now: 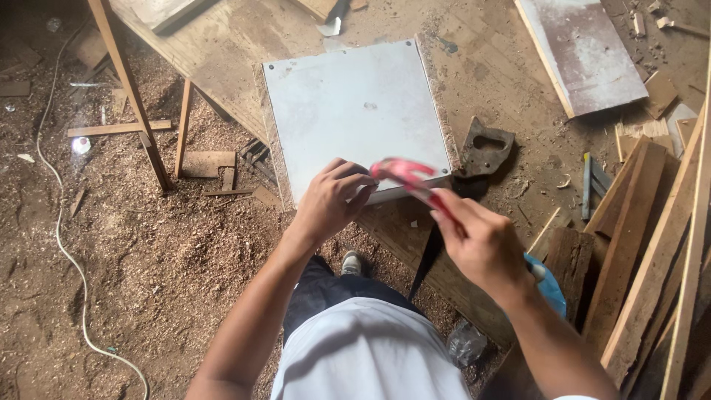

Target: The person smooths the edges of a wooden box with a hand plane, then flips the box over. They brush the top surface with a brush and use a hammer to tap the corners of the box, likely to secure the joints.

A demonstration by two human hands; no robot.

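My left hand (331, 201) rests on the near edge of a square white laminated board (355, 107) that lies on a dusty wooden workbench (489, 81). My right hand (481, 241) grips a red object (406, 178), blurred by motion, held over the board's near right corner; its far end meets my left fingertips. A handsaw with a dark handle (485, 148) lies on the bench just right of the board, its blade running down under my right hand.
A second white-faced board (581, 52) lies at the back right. Several wooden planks (652, 244) lean at the right. A wooden trestle (133, 96) and a white cable (63, 237) stand on the sawdust-covered floor at the left. A blue object (549, 285) sits by my right wrist.
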